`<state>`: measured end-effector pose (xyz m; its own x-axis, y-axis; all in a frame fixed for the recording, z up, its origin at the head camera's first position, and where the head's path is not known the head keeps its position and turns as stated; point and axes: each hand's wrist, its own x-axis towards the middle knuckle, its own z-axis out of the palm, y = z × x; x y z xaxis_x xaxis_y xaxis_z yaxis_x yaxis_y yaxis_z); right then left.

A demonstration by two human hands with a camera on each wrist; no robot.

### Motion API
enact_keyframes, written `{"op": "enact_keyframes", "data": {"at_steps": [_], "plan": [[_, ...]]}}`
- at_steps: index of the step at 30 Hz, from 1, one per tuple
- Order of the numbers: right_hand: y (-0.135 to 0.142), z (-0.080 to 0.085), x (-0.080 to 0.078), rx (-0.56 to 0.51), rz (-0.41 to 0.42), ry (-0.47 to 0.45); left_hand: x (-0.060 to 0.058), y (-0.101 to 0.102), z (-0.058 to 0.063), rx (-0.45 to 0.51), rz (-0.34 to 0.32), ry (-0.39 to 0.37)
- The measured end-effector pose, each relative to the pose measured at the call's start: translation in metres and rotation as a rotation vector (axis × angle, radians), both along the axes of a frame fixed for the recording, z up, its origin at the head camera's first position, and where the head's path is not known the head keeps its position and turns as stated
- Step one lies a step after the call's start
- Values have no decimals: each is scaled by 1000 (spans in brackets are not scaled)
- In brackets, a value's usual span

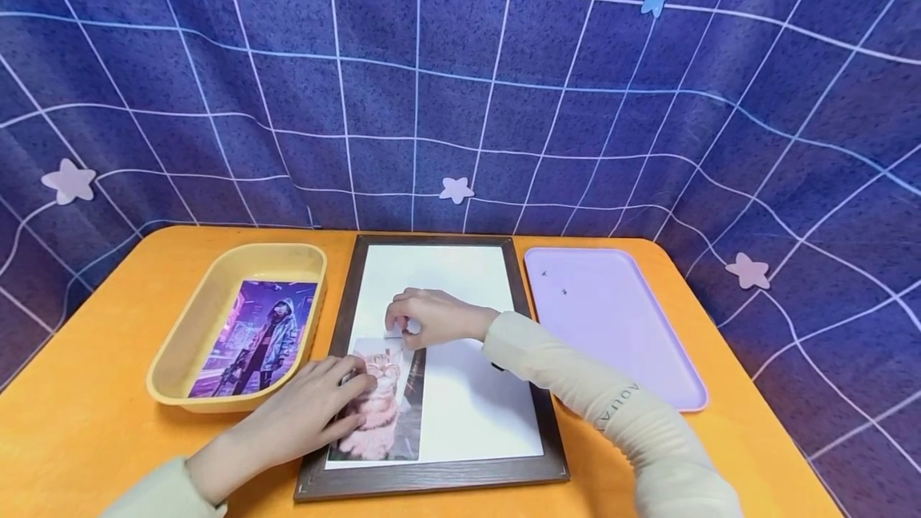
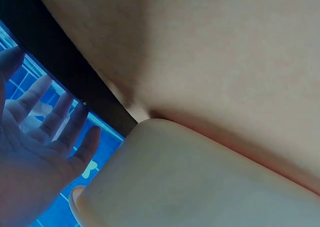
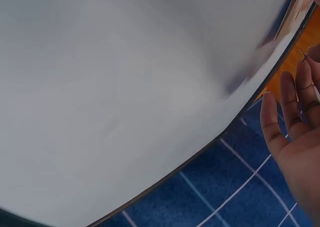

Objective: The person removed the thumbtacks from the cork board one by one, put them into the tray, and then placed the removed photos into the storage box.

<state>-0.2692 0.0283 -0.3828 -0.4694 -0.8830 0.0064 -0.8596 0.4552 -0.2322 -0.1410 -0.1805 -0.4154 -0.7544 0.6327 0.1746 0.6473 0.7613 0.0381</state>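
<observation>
A picture of a pink-toned cat point(image 1: 377, 414) lies over the lower left part of a white board with a dark frame point(image 1: 496, 466). My left hand point(image 1: 316, 406) rests on the picture's left side, its fingers spread and slightly bent; the left wrist view shows that hand point(image 2: 45, 142) by the dark frame edge. At the picture's top edge, my right hand point(image 1: 439, 318) pinches a small thing between thumb and finger. In the right wrist view, a thin pin-like point point(image 3: 302, 53) sticks out by the fingertips of that hand point(image 3: 300, 122); the rest of it is hidden.
To the left stands a yellow basin point(image 1: 169, 370) with a purple picture of a hooded figure point(image 1: 266, 342) in it. A lilac tray point(image 1: 619, 326) on the right bears two tiny dark items point(image 1: 564, 292). Behind the orange table point(image 1: 86, 390) hangs a blue gridded curtain point(image 1: 403, 102).
</observation>
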Motion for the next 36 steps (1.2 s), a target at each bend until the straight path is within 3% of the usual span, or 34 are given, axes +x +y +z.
{"op": "enact_keyframes", "data": {"at_steps": [13,36], "plan": [[42,-2,-13,-70,-92,-8,1,0,0,2,13,-13],[152,-8,-51,-300,-310,-24,1,0,0,9,13,-23]]}}
